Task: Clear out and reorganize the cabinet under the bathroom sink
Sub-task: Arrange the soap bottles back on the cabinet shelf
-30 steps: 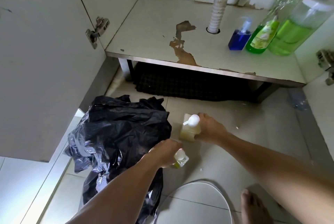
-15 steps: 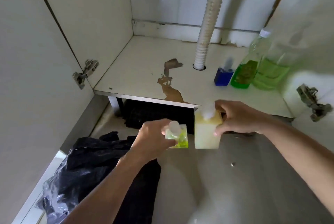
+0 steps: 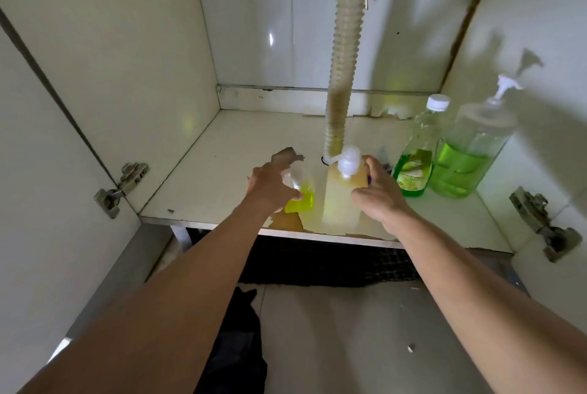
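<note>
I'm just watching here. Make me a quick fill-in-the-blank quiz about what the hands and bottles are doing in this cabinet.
1. The left hand holds a small bottle of bright ____ liquid.
2. The pale pump bottle by the right hand stands in front of the ribbed drain ____.
3. The capped green bottle and the large pump jug stand on the cabinet's ____ side.
4. The shelf surface under the bottles is ____ near its front edge.

Missing words: yellow; hose; right; peeling

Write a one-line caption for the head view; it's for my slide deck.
Left hand and right hand set a small yellow-green bottle and pale pump bottle on the cabinet shelf.
</note>
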### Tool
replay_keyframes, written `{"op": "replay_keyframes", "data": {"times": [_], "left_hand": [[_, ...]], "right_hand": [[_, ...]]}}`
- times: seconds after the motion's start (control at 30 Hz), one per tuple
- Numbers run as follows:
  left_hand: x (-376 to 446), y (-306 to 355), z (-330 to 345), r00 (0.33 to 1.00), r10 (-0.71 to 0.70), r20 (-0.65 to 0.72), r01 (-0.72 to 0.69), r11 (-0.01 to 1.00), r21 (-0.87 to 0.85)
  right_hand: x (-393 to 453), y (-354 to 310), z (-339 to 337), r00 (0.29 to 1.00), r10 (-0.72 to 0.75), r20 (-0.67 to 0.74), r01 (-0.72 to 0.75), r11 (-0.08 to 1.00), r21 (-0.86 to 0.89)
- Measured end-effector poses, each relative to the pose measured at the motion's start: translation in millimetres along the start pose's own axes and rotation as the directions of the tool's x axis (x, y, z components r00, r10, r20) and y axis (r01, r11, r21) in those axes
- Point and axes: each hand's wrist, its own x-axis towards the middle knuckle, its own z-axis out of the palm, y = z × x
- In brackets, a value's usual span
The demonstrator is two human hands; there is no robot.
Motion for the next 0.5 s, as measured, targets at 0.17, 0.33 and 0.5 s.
{"op": "replay_keyframes", "data": {"times": [0.17,0.33,0.5], "left_hand": [[5,-22,16,0.997,-0.070,-0.024,0.066,0.985,-0.160],[4,-27,36,0.994,-0.070,-0.088,0.045,0.964,-0.261],[13,-14,53,0.974,-0.077,-0.215,0.033,0.979,-0.199]], "right_hand": [[-7,1,2,0.995,-0.074,-0.068,0.068,0.994,-0.083],[-14,6,33,0.978,-0.142,-0.150,0.101,0.962,-0.252],[-6,13,51,0.942,-0.223,-0.252,0.069,0.861,-0.504]]}}
